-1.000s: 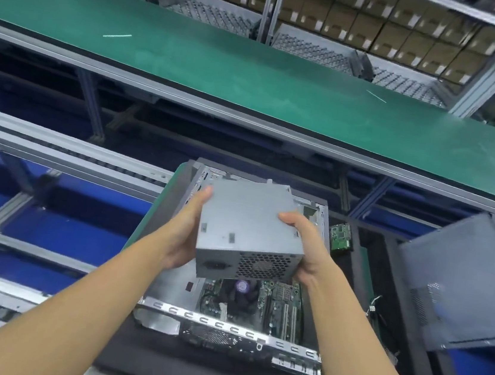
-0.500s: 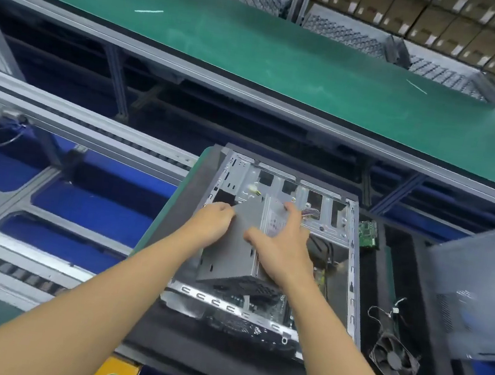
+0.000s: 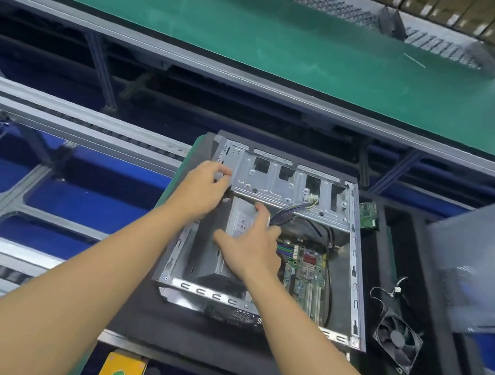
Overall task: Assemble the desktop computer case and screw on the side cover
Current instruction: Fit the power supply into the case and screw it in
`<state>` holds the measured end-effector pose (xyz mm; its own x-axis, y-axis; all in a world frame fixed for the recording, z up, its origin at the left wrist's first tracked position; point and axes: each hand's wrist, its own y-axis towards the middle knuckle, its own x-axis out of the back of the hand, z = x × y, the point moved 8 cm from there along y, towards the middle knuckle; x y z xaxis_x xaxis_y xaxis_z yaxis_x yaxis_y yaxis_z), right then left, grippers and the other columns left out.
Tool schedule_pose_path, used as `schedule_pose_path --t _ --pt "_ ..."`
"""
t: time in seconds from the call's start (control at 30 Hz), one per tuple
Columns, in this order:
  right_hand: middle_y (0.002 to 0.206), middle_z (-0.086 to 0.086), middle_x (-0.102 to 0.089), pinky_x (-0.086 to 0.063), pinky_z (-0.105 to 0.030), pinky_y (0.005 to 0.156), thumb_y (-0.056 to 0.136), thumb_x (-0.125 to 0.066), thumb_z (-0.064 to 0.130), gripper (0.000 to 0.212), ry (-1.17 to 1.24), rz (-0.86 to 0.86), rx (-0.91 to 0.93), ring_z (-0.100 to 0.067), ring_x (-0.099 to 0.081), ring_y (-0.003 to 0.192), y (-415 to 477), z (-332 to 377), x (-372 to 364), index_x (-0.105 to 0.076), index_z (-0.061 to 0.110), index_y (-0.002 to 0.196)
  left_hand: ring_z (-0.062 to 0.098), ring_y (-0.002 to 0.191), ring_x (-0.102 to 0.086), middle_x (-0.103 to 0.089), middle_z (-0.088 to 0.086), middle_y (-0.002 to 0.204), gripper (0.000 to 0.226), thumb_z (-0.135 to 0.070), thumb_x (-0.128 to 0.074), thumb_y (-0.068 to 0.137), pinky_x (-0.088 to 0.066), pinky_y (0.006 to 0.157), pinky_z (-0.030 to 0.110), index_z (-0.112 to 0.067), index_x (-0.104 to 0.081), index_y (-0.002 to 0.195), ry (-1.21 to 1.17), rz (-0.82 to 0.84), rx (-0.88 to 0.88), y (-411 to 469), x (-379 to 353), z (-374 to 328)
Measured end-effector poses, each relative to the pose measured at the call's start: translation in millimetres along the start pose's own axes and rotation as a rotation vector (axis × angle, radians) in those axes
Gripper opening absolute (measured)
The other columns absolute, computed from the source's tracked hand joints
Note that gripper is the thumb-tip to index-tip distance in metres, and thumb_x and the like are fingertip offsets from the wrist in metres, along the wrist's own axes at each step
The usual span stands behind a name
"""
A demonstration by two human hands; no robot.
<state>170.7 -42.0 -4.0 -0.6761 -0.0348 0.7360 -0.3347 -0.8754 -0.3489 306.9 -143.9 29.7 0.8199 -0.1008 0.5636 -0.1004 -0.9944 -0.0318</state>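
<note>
The power supply (image 3: 235, 242) sits inside the open case (image 3: 352, 262), in its left half with its long axis running toward the drive cage (image 3: 284, 182), directly beneath the right hand (image 3: 251, 247) pressing it with spread fingers, while the left hand (image 3: 206, 185), fingers curled, grips the case's far-left corner.

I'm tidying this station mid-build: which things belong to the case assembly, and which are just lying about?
In the job: computer case, power supply under right hand, left hand, side cover.
Lying about: loose fan, small circuit board.
</note>
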Motion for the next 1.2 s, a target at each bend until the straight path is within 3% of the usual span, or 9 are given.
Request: schedule_pose_path --t 0.17,0.3,0.43,0.6,0.67,0.73,0.83,1.03,1.2 --pt "0.129 -0.006 -0.031 -0.035 -0.037 0.074 0.065 -0.066 0.061 0.103 -0.004 -0.071 -0.012 -0.03 -0.049 0.113 6 13 -18 -0.008 0.041 0.148 0.009 0.113 -0.05 -0.053 -0.003 0.135 0.031 -0.018 -0.048 0.099 -0.035 0.091 0.018 -0.018 -0.06 0.128 0.016 -0.031 0.034 -5 7 29" --pt "0.135 -0.011 -0.028 -0.035 -0.037 0.076 0.072 -0.068 0.061 0.105 -0.072 -0.036 -0.052 -0.034 -0.046 0.117 10 10 -32 -0.005 0.033 0.151 0.004 0.113 -0.045 -0.045 -0.006 0.144 0.033 -0.017 -0.049 0.099 -0.036 0.076 -0.001 -0.018 -0.058 0.131 0.019 0.005 -0.021 -8 3 35" --pt "0.135 -0.013 -0.026 -0.037 -0.038 0.076 0.073 -0.067 0.065 0.107 -0.117 0.003 -0.02 -0.036 -0.048 0.114 12 10 -38 -0.005 0.03 0.153 0.01 0.136 -0.036 -0.036 -0.006 0.152 0.035 -0.019 -0.055 0.096 -0.028 0.112 0.027 -0.02 -0.061 0.13 0.117 0.043 -0.071 -11 -4 34" --pt "0.147 -0.009 -0.018 -0.044 -0.043 0.092 0.083 -0.054 0.068 0.091 -0.011 0.157 0.123 -0.04 -0.051 0.123 15 11 -31 -0.01 0.036 0.156 0.012 0.145 -0.019 -0.024 -0.011 0.159 0.031 -0.034 -0.056 0.097 -0.015 0.117 0.036 -0.026 -0.062 0.126 0.211 0.128 -0.148 -23 -12 38" --pt "0.159 0.0 -0.001 -0.041 -0.047 0.107 0.084 -0.056 0.064 0.094 -0.031 0.304 0.248 -0.038 -0.038 0.142 15 8 -28 -0.003 0.041 0.158 0.01 0.147 -0.013 -0.016 -0.012 0.161 0.043 -0.035 -0.054 0.098 -0.014 0.117 0.037 -0.026 -0.05 0.14 0.252 0.153 -0.188 -26 -15 40" --pt "0.161 0.018 0.025 -0.027 -0.054 0.117 0.078 -0.067 0.066 0.111 -0.087 0.435 0.349 -0.03 -0.002 0.156 13 -1 -26 0.007 0.047 0.157 0.01 0.149 -0.007 -0.01 -0.013 0.163 0.049 -0.033 -0.05 0.1 -0.012 0.119 0.041 -0.027 -0.04 0.148 0.272 0.161 -0.214 -28 -18 41" --pt "0.151 0.028 0.045 -0.019 -0.059 0.119 0.065 -0.081 0.069 0.13 -0.244 0.501 0.496 -0.021 0.025 0.152 9 -11 -27 0.014 0.055 0.153 0.008 0.151 0.001 -0.008 -0.012 0.164 0.042 -0.033 -0.043 0.104 -0.008 0.119 0.042 -0.028 -0.042 0.146 0.3 0.15 -0.219 -31 -23 43" --pt "0.16 -0.002 0.04 0.0 -0.057 0.125 0.06 -0.075 0.081 0.15 -0.623 0.356 0.731 -0.028 0.035 0.148 10 18 -37 0.032 0.031 0.153 0.008 0.151 -0.003 -0.017 -0.011 0.163 0.04 -0.029 -0.034 0.106 -0.011 0.117 0.04 -0.024 -0.043 0.145 0.318 0.101 -0.219 -31 -22 42" --pt "0.165 -0.01 0.014 -0.023 -0.059 0.12 0.063 -0.086 0.054 0.145 -0.526 0.371 0.741 -0.033 0.016 0.152 10 33 -35 0.027 0.038 0.153 0.004 0.15 -0.006 -0.022 -0.012 0.162 0.042 -0.022 -0.035 0.105 -0.007 0.116 0.027 -0.017 -0.041 0.147 0.228 0.079 -0.187 -31 -17 43"
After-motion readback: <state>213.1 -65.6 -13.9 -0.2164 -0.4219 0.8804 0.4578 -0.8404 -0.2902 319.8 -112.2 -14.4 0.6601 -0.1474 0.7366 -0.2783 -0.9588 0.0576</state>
